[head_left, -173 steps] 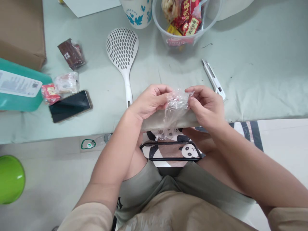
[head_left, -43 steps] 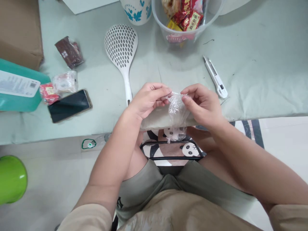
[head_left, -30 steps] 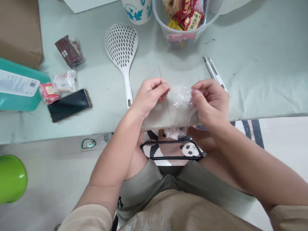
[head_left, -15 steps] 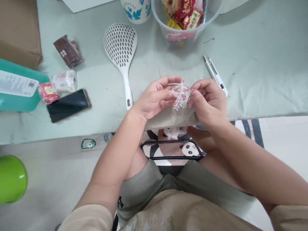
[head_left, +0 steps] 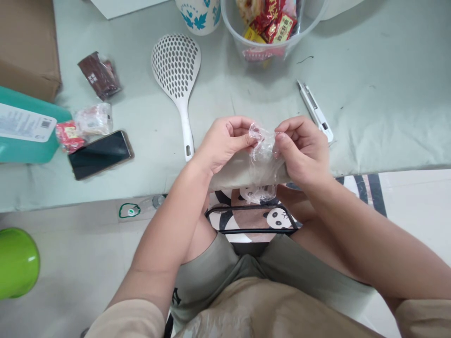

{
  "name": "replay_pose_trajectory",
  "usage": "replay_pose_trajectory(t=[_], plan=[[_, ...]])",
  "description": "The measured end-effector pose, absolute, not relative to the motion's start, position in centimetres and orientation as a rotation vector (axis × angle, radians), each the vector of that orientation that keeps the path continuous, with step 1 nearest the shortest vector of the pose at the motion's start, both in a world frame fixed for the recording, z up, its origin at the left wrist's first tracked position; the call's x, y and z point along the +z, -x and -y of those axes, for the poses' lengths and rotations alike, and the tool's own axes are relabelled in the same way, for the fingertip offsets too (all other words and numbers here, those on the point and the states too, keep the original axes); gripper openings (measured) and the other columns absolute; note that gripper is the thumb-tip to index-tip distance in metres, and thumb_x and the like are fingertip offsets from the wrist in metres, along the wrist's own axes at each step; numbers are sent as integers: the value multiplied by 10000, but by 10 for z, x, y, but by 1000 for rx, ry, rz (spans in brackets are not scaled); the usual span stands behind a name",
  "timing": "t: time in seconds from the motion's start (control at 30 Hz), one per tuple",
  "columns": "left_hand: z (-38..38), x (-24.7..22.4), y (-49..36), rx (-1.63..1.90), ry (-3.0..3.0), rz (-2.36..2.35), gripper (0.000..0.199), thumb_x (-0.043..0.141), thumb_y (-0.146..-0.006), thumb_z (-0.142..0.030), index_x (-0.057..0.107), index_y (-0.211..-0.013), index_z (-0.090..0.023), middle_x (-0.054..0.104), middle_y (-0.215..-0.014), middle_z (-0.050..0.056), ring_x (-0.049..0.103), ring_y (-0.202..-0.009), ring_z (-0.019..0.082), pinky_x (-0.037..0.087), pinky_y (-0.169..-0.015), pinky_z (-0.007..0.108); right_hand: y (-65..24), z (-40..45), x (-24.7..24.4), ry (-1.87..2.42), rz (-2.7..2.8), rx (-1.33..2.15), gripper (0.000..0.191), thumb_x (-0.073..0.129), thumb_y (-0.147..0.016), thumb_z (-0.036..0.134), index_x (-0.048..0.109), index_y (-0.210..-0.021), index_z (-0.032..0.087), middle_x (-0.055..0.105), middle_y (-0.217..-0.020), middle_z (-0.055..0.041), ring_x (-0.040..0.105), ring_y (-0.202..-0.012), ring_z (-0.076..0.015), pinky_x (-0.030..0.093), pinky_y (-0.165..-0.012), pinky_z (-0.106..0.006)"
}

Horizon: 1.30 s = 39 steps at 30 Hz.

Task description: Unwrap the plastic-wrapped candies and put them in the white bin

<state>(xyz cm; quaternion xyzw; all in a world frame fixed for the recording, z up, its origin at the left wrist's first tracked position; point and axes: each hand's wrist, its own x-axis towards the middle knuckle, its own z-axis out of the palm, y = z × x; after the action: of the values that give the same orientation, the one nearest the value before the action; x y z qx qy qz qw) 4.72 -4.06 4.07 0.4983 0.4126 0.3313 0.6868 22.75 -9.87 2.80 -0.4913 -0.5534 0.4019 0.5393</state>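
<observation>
A crumpled clear plastic bag hangs between my hands at the table's front edge, its lower end dangling past the edge. My left hand pinches the bag's upper left side between thumb and fingers. On the other side, my right hand grips the upper right of the bag with thumb and forefinger, the other fingers curled. Just beyond my right hand lies a white utility knife. A white slotted skimmer rests to the left, its handle end close to my left wrist.
Wrapped snacks fill a clear plastic tub at the back, beside a patterned paper cup. Leftward are a phone, a brown packet, small wrapped packets, a teal container and a cardboard box. A green bin stands below.
My left fingers have curled in closer and shifted their pinch on the bag. The bag's top has spread a little between my hands. Both hands have otherwise barely moved.
</observation>
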Motion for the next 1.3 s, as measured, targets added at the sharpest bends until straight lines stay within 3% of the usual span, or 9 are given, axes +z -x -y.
replay_pose_trajectory(t=[0.4,0.63,0.77,0.83,0.9,1.03,1.17,1.3], plan=[[41,40,-47,842,-1105,-958,145,847,-820,-143,709,-809,-187,723,-754,-28,711,-698,103,650,-757,276,-224,101,29,1196,1286,957,305,670,-978,569,643,-965,265,567,-645,31,525,-541,-117,445,-492,-287],[42,40,-47,945,-1143,-1008,192,868,-836,-302,722,-914,-204,755,-820,-15,759,-787,141,643,-792,297,-223,95,19,1139,1176,1007,298,664,-983,562,619,-969,267,514,-672,47,524,-534,-100,453,-499,-263],[47,47,-48,865,-998,-948,390,824,-852,-522,713,-1064,-214,788,-994,27,791,-967,192,645,-874,316,-224,93,18,1160,1136,987,319,661,-977,585,602,-971,272,517,-687,49,527,-534,-99,473,-506,-262],[50,49,-50,734,-985,-884,459,875,-799,-507,715,-1105,-205,792,-1010,40,794,-999,225,645,-880,333,-225,94,20,1190,1171,974,333,656,-977,598,600,-970,269,521,-687,47,533,-543,-103,481,-509,-264],[51,49,-52,681,-1012,-874,372,903,-790,-389,727,-1045,-183,785,-923,28,796,-940,218,643,-862,331,-225,95,21,1202,1193,955,341,646,-979,607,599,-988,270,521,-688,48,541,-552,-105,488,-519,-266],[49,44,-54,780,-1042,-964,98,786,-899,-233,709,-899,-171,753,-833,-3,773,-764,145,633,-733,271,-228,94,17,1203,1197,948,322,617,-1001,594,590,-1101,289,530,-696,57,563,-568,-104,507,-555,-270],[45,36,-52,863,-1083,-964,98,748,-944,-293,700,-953,-208,760,-896,-2,785,-803,149,636,-703,268,-232,91,15,1196,1241,1020,386,611,-987,636,595,-1195,311,598,-722,42,634,-626,-130,519,-579,-288],[44,34,-49,862,-1147,-962,214,749,-945,-420,695,-1060,-248,773,-899,0,798,-890,186,641,-706,290,-231,91,20,1225,1331,1057,360,673,-947,631,683,-1021,279,617,-658,30,612,-570,-129,486,-523,-284]])
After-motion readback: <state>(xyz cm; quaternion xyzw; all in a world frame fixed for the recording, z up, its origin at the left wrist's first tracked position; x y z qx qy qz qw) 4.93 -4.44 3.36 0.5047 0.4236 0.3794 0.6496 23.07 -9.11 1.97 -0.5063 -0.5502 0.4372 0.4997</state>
